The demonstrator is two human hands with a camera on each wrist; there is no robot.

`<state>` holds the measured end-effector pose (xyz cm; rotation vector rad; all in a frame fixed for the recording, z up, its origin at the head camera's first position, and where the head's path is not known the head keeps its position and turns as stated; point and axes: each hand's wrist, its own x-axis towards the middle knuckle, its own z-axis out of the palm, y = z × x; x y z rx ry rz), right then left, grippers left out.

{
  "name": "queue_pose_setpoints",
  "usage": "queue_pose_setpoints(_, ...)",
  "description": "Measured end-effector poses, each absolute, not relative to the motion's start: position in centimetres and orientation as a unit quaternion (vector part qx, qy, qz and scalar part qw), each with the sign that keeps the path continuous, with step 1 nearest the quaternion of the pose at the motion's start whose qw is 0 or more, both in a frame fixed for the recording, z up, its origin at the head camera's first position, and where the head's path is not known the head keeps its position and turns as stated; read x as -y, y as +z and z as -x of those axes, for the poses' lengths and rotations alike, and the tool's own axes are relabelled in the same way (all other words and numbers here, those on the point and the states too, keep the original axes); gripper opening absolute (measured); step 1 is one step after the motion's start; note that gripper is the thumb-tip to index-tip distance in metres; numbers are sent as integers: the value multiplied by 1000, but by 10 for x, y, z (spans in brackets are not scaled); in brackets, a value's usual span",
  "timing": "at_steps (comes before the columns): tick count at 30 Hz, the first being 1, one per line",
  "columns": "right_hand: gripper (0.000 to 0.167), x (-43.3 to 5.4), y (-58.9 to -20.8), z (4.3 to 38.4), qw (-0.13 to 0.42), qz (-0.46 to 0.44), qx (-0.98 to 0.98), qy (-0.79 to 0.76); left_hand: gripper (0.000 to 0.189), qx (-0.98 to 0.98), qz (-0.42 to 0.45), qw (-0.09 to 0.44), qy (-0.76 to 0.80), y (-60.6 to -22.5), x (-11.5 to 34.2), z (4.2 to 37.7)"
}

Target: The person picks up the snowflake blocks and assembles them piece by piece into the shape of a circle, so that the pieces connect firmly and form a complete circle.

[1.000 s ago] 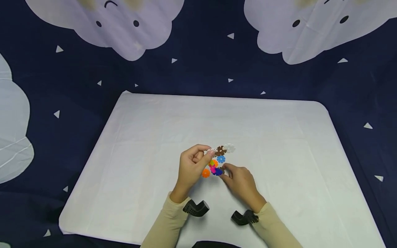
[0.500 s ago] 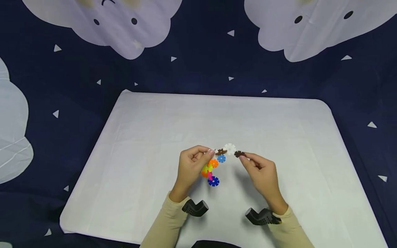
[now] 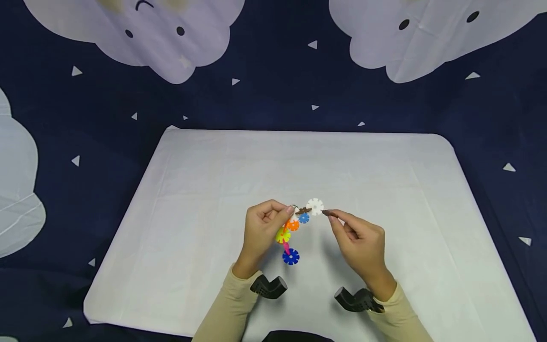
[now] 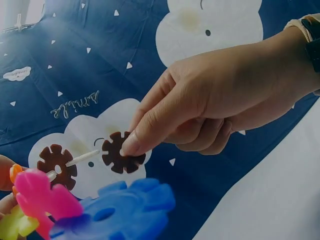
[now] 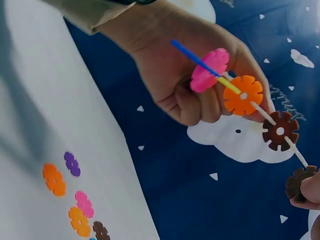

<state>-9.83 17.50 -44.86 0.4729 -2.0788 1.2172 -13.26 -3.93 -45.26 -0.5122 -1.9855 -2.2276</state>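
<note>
Notched plastic snowflake discs are joined in a chain between the hands. My left hand [image 3: 267, 232] pinches its middle; several discs there are partly behind the fingers. From it hang a yellow disc [image 3: 283, 235], a pink disc [image 3: 286, 247] edge-on and a dark blue disc [image 3: 291, 257]. Toward the right run a brown disc [image 5: 280, 131] and a white disc [image 3: 315, 206]. My right hand [image 3: 361, 244] pinches a dark brown disc [image 4: 120, 152] between thumb and forefinger; it meets the white disc's rim. In the left wrist view, a large blue disc [image 4: 125, 207] covers the near corner.
On the white table [image 3: 205, 180], loose discs lie in a row: orange [image 5: 53, 179], purple [image 5: 72, 164], pink [image 5: 84, 204] and brown [image 5: 101, 230] among them. A light blue disc [image 3: 304, 217] shows beneath the chain. Behind the table hangs a dark blue cloth [image 3: 282, 104] with clouds.
My right hand has moved from low near the blue disc up and right to the white disc, bringing the dark brown disc. The hanging blue end has swung down. My left hand stays put.
</note>
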Motion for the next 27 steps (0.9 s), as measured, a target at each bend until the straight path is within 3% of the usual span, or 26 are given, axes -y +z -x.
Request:
queue_pose_setpoints(6,13,-179,-459,102,365,-200,813,407,12,650,186,63,-734,-451,38,132)
queue_pose_setpoints(11,20,-181,-457,100,379,-209,822,370,10,652,197,62,-730,-449,38,131)
queue_pose_setpoints(20,27,-178,-456,99,375,-262,815,354,11,681,251,6,-688,-448,42,131)
queue_pose_setpoints(27,26,-175,-461,98,357,-283,818,350,11,695,208,-54,-686,-450,41,130)
